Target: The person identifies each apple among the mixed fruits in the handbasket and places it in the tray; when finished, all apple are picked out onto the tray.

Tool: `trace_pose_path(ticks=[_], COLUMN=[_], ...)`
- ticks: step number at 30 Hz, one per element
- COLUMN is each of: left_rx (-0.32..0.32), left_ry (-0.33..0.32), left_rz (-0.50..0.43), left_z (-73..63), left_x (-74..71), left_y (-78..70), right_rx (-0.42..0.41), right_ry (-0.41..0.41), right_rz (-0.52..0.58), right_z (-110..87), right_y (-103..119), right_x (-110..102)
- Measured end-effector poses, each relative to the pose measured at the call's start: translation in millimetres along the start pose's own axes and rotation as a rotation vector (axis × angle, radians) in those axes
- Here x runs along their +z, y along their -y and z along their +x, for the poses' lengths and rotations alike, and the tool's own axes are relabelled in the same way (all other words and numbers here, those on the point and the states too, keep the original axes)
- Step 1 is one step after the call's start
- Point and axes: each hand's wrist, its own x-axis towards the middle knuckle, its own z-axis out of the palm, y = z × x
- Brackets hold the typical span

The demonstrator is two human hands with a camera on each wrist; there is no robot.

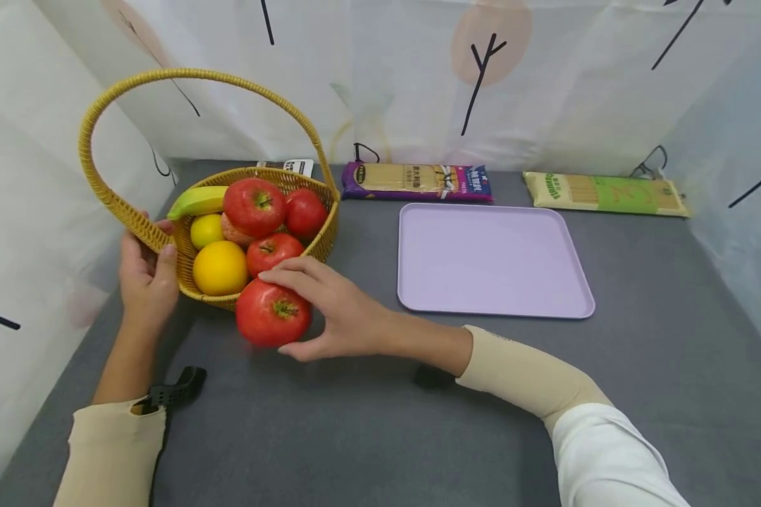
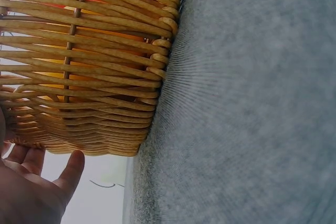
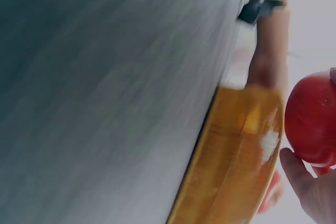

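My right hand [image 1: 336, 310] grips a large red apple [image 1: 271, 315] between thumb and fingers, in front of the basket's near rim. In the right wrist view, the apple [image 3: 312, 121] shows at the right edge, with the thumb against it. My left hand [image 1: 149, 274] holds the left side of the yellow wicker basket [image 1: 326, 239], at the foot of its tall handle. Inside lie red apples [image 1: 254, 206], a banana [image 1: 196, 202], an orange [image 1: 220, 268] and a small yellow fruit [image 1: 206, 231]. The left wrist view shows the woven basket wall [image 2: 79, 87] above the left hand [image 2: 39, 182].
A pale lilac tray [image 1: 491, 260] lies on the grey table [image 1: 380, 429], right of the basket. Behind it are a purple noodle packet [image 1: 415, 182] and a green-and-yellow noodle packet [image 1: 605, 193]. A patterned white curtain [image 1: 406, 77] hangs along the back and sides.
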Motion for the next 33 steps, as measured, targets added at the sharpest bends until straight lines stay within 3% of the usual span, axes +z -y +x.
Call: trace_pose_path(ticks=[7,18,24,33], left_rx=[-0.055,-0.033,-0.009,-0.027], left_ry=[-0.01,-0.011,-0.007,-0.012], left_rz=[-0.047,-0.036,-0.011,-0.046], left_z=[-0.4,0.0,1.6,-0.9], left_x=[0.2,2.7,3.8,2.5], left_y=[0.8,0.5,0.5,0.2], right_rx=[0.152,0.555,0.711,0.929], right_ry=[-0.002,0.108,0.118,0.123], right_rz=[0.008,-0.012,-0.068,-0.136], right_z=[-24.6,-43.4,-51.2,-59.5], right_y=[-21.9,-54.0,-67.8,-85.1], right_x=[-35.8,-98.6,-128.8,-159.7])
